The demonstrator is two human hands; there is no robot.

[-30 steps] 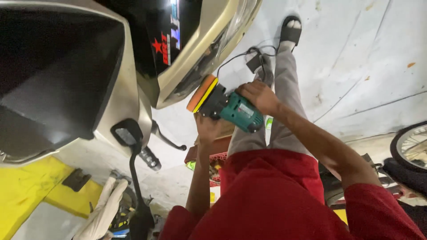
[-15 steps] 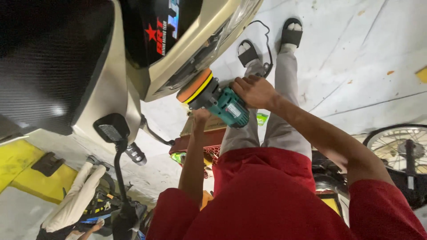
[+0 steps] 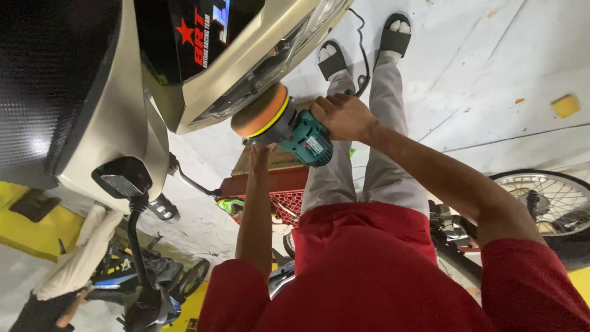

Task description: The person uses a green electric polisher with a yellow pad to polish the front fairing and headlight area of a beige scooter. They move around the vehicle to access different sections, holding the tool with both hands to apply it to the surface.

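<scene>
The scooter's beige front panel (image 3: 258,67) crowds above my polisher (image 3: 289,126); its mirror stalk (image 3: 132,203) blocks the side. Open floor (image 3: 491,80) lies beyond my right hand (image 3: 341,117), near a spoked wheel (image 3: 547,200)

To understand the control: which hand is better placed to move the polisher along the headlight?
Probably right: the right hand grips the polisher by its green body; the left hand only props it underneath.

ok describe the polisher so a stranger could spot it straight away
Start at the beige scooter front panel filling the upper left. Against its headlight edge sits the polisher, gripped by the right hand. It is the only teal tool there, with an orange foam pad on its head.
</scene>
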